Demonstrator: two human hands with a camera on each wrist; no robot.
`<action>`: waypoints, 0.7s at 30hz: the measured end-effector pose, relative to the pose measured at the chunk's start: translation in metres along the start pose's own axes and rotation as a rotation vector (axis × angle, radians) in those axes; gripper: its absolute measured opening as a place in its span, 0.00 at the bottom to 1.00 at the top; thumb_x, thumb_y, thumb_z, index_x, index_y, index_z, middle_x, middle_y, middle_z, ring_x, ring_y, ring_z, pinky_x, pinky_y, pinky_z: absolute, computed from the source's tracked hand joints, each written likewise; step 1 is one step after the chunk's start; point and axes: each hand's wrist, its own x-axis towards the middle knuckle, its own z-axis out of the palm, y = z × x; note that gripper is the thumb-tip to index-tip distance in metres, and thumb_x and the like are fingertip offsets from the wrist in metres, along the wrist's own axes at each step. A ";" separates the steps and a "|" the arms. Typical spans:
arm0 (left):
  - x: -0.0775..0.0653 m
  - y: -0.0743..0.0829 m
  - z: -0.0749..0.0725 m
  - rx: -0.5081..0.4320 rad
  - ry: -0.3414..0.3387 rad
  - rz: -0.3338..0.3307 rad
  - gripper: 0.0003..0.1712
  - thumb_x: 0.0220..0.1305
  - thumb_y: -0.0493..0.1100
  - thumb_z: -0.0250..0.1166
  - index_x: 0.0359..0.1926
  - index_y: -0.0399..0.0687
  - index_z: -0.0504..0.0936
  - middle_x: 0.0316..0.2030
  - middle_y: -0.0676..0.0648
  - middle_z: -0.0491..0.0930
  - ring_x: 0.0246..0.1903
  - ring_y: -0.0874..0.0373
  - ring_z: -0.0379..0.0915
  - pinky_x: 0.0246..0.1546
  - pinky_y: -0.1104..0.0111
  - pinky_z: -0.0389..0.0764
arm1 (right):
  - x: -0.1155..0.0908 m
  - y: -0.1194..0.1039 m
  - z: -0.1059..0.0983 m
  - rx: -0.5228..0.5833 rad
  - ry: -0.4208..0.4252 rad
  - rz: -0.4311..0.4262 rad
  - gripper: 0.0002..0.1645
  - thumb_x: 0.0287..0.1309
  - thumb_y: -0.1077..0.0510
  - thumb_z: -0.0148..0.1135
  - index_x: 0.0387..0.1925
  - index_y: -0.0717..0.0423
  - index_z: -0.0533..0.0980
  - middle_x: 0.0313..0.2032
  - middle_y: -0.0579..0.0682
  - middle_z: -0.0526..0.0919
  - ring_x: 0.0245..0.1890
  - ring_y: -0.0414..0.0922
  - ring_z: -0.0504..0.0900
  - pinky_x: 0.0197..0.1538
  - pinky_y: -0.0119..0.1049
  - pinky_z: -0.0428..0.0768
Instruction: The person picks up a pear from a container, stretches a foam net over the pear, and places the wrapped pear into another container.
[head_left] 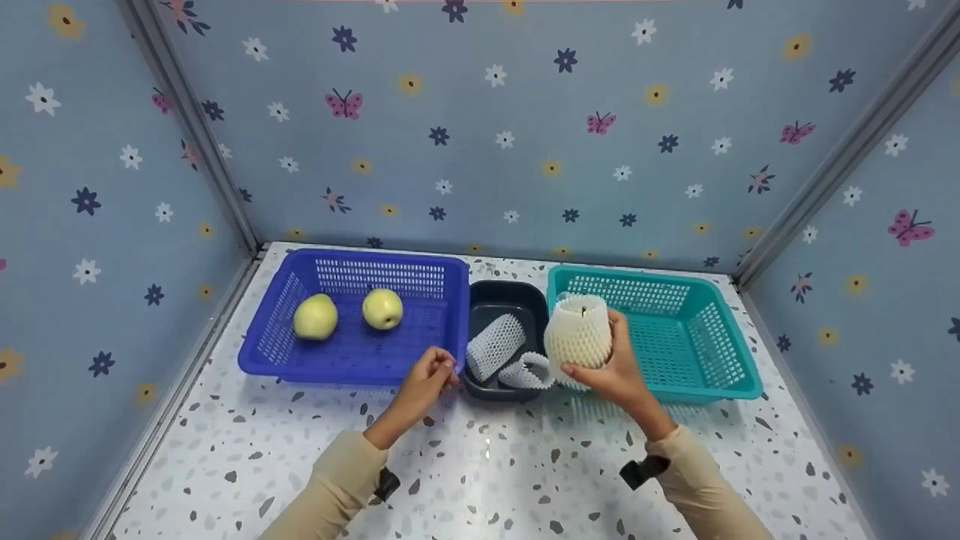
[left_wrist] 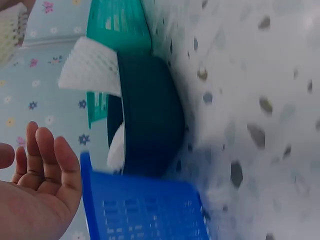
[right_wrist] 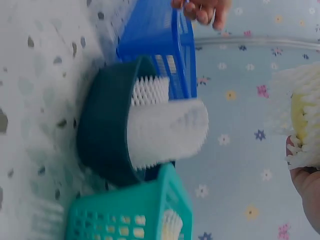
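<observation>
My right hand (head_left: 619, 367) holds a yellow-green apple (right_wrist: 299, 117) wrapped in a white foam net sleeve (head_left: 577, 334), with the stem showing at the sleeve's top. It is held above the left side of the teal basket (head_left: 731, 337). My left hand (head_left: 427, 382), fingers loosely bent, is at the front right corner of the blue basket (head_left: 352, 371) and holds nothing; in the left wrist view its palm shows bare. Two foam net sleeves lie in the dark tub between the baskets, one long (head_left: 497, 345) and one curled over the rim (head_left: 525, 373).
Two bare apples, one left (head_left: 315, 317) and one right (head_left: 382, 309), sit in the blue basket. The dark tub (head_left: 510, 289) stands between both baskets. White foam mesh (right_wrist: 171, 226) shows inside the teal basket. Flower-patterned panels (head_left: 495, 150) enclose the speckled table (head_left: 480, 480).
</observation>
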 end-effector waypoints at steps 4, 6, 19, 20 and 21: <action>0.003 -0.001 -0.017 0.134 0.060 0.081 0.05 0.71 0.35 0.51 0.41 0.35 0.71 0.29 0.45 0.77 0.33 0.50 0.74 0.35 0.66 0.74 | 0.010 0.002 -0.019 -0.051 0.036 0.060 0.50 0.36 0.78 0.71 0.60 0.73 0.52 0.53 0.63 0.67 0.46 0.51 0.73 0.39 0.37 0.79; 0.006 -0.005 -0.024 0.194 0.078 0.090 0.04 0.70 0.35 0.52 0.41 0.38 0.71 0.29 0.47 0.77 0.34 0.48 0.75 0.36 0.65 0.73 | 0.015 0.003 -0.029 -0.086 0.057 0.092 0.50 0.37 0.77 0.72 0.60 0.71 0.53 0.53 0.64 0.67 0.46 0.52 0.72 0.39 0.36 0.79; 0.012 -0.028 -0.043 0.624 0.138 0.098 0.03 0.66 0.38 0.58 0.39 0.43 0.77 0.28 0.52 0.75 0.32 0.54 0.70 0.44 0.55 0.63 | 0.040 0.074 -0.098 -0.401 0.124 0.216 0.52 0.42 0.62 0.77 0.63 0.63 0.53 0.55 0.66 0.66 0.49 0.60 0.74 0.44 0.56 0.78; 0.012 -0.028 -0.043 0.646 0.129 0.101 0.03 0.66 0.38 0.59 0.38 0.44 0.77 0.28 0.52 0.76 0.32 0.54 0.71 0.44 0.55 0.63 | 0.040 0.080 -0.102 -0.422 0.125 0.226 0.52 0.43 0.61 0.77 0.63 0.63 0.53 0.55 0.67 0.66 0.49 0.61 0.73 0.44 0.57 0.77; 0.012 -0.028 -0.042 0.667 0.119 0.099 0.03 0.66 0.39 0.59 0.38 0.44 0.78 0.28 0.52 0.76 0.32 0.54 0.71 0.44 0.54 0.64 | 0.040 0.084 -0.106 -0.443 0.125 0.239 0.52 0.43 0.60 0.77 0.63 0.63 0.53 0.55 0.67 0.66 0.49 0.61 0.74 0.44 0.58 0.77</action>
